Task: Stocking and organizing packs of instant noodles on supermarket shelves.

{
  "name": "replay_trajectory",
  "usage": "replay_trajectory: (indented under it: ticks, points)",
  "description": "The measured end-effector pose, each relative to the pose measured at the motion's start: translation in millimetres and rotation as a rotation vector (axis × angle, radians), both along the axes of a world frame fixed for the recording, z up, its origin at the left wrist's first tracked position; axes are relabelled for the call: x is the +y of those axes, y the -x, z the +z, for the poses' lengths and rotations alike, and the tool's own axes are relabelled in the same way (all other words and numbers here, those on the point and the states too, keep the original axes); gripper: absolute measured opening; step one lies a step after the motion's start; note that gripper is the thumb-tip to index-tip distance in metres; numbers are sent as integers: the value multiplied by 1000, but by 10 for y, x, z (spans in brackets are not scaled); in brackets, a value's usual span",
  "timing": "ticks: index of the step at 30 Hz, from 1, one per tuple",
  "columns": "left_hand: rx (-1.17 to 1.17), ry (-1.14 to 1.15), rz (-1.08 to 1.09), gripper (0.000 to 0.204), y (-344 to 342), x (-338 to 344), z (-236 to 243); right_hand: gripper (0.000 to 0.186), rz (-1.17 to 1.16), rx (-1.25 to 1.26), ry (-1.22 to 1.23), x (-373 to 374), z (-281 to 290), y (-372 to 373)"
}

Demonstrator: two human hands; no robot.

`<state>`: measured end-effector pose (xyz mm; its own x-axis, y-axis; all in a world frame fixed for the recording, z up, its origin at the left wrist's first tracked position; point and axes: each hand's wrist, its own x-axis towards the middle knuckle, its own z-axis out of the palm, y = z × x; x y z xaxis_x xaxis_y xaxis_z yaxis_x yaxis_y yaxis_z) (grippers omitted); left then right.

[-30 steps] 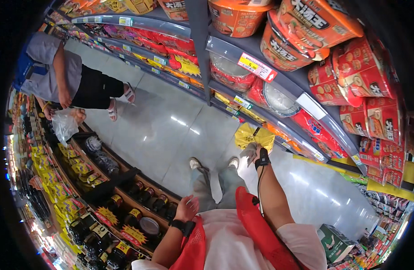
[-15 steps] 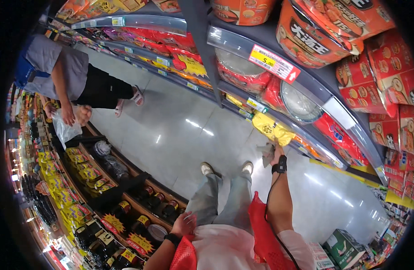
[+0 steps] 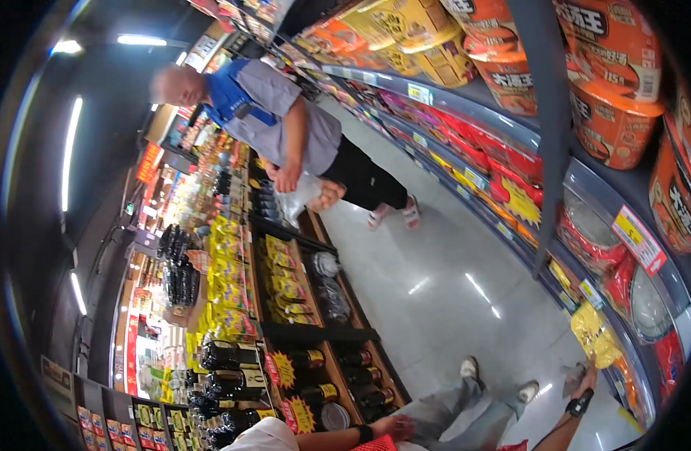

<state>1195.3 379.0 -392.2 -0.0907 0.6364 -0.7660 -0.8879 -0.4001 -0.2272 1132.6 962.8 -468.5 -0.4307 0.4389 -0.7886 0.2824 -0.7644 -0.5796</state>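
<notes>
The grip of the right hand (image 3: 584,382) is closed around a crumpled grey cloth (image 3: 572,380), with the yellow package (image 3: 595,336) right at its fingertips, in front of the lower shelf on the right; whether the fingers also pinch that package, I cannot tell. The left hand (image 3: 397,427) is blurred beside the thigh, and I cannot tell whether its fingers are curled or loose. A dark upright post (image 3: 547,135) splits the right-hand shelving, and orange noodle tubs (image 3: 612,124) crowd the shelf above. Farther along the aisle floor (image 3: 398,278) another person (image 3: 308,131) stands in the way, holding a clear plastic bag (image 3: 294,199). On the left, wooden bins carry yellow packets (image 3: 281,282) and dark bottles (image 3: 315,395). The tubs bear large pale lettering on a dark band; a yellow, white and red price card (image 3: 639,240) with an arrow clips to the shelf edge, a yellow starburst sign (image 3: 520,201) fronts red packs, and red-and-yellow starburst cards (image 3: 281,370) mark the bottles.
</notes>
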Motion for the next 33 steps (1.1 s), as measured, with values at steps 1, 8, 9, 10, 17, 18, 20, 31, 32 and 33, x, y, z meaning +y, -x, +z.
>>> replay_trajectory:
  ticks: [1,8,9,10,17,18,20,31,32,33]
  points:
    - [-32,496,-237,28,144,200,273,44,-13,120,8,101,-159,-166]
    - [97,609,-358,31,459,502,787,46,-82,63,-77,186,-81,1]
    - [101,611,-364,31,491,523,801,46,-83,64,-66,230,-99,-38]
    - [71,604,-372,31,507,526,813,46,-80,63,-63,260,-111,-46]
    - [44,548,-307,32,404,531,827,48,-76,80,-30,436,-154,-96]
    - [-95,619,-314,34,336,413,658,49,-74,86,-11,456,-194,-92]
    - [-67,600,-299,33,339,534,785,49,-70,97,34,507,-228,-124]
    - [57,616,-492,38,528,534,819,75,-448,215,-172,131,-329,425]
    - [-23,608,-482,40,462,341,571,76,-514,234,-158,88,-168,476]
    - [-50,593,-516,40,416,247,462,77,-579,250,-142,-3,27,569]
